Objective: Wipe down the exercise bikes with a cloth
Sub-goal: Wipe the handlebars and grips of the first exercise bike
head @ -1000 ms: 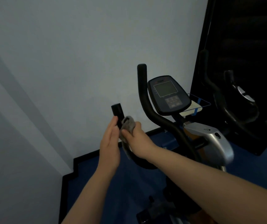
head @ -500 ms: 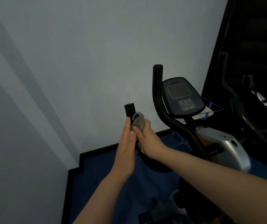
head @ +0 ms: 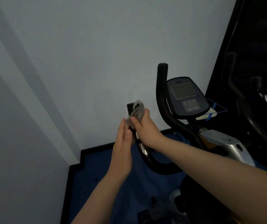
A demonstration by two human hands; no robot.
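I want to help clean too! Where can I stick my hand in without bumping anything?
Free: the gap between the right handlebar and the cloth, with bare wall behind. Also the blue floor left of the left hand. Crowded: the left handlebar, where the right hand grips the cloth, and around the console.

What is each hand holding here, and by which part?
The right hand holds the grey cloth, bunched around the left handlebar's end. The left hand lies flat beside it, holding nothing.
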